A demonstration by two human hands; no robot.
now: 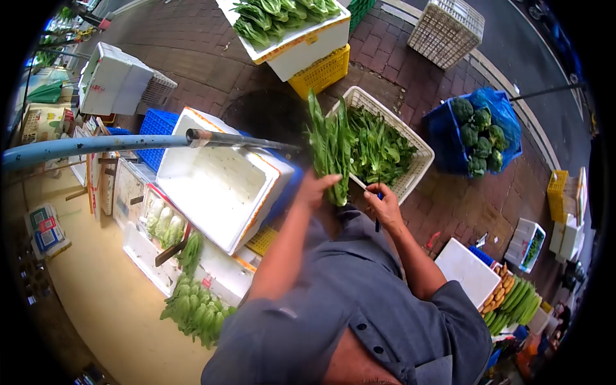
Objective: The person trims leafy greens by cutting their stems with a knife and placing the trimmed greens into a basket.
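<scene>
My left hand [316,189] is closed round the lower end of a bunch of long-leafed lettuce [330,138], its leaves pointing away from me. Just to the right, my right hand [384,206] is closed, thumb and forefinger pinched near the cut ends. A thin dark object, too small to name, shows at its fingers. Ahead of both hands stands a cream plastic crate [420,157] with loose leafy greens [378,146] inside. The held bunch overlaps the crate's left side.
A blue pole [96,147] crosses from the left above an open white foam box [215,186]. Broccoli [481,138] fills a blue crate at right. More lettuce [282,16] tops a foam box on a yellow crate [324,70]. Cucumbers [520,301] lie at lower right.
</scene>
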